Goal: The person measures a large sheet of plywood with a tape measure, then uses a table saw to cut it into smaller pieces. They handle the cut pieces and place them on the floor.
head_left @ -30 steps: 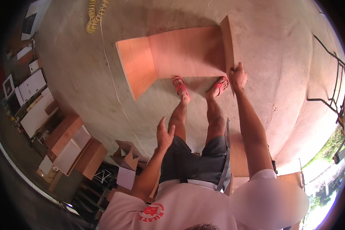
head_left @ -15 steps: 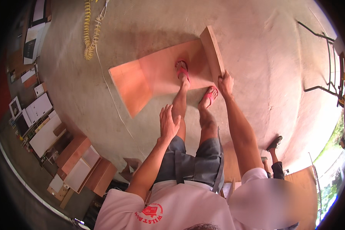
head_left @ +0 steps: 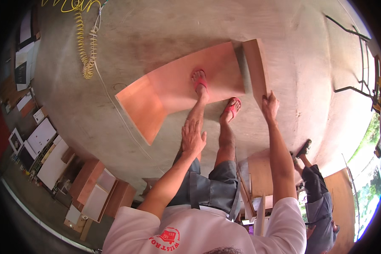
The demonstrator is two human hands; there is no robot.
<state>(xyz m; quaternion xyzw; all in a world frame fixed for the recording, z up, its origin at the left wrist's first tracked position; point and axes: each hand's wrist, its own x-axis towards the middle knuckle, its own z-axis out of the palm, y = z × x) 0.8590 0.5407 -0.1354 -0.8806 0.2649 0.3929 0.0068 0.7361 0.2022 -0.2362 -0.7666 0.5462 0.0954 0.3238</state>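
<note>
My right hand [head_left: 271, 106] is closed round the near end of a narrow plywood board [head_left: 255, 63], which stands apart from the right end of a plywood panel piece. That piece, a broad panel [head_left: 178, 76] joined to a side board [head_left: 142, 106] at its left end, lies on the floor. My left foot, in a red flip-flop [head_left: 200, 80], presses on the broad panel; the other foot rests on the floor beside its near edge. Over my left knee lies my left hand [head_left: 194, 137], fingers stretched out and holding nothing.
A yellow coiled air hose [head_left: 82, 51] and a pale cable [head_left: 127, 131] trail over the concrete floor at left. Cabinets and wooden boxes [head_left: 89, 180] line the left side. Another person [head_left: 319, 207] is at lower right, near plywood sheets [head_left: 338, 194]. A black metal frame [head_left: 360, 63] stands far right.
The narrow board has come away from the panel's right end, moving right with my right hand, and a gap now shows. My left hand has settled onto my knee.
</note>
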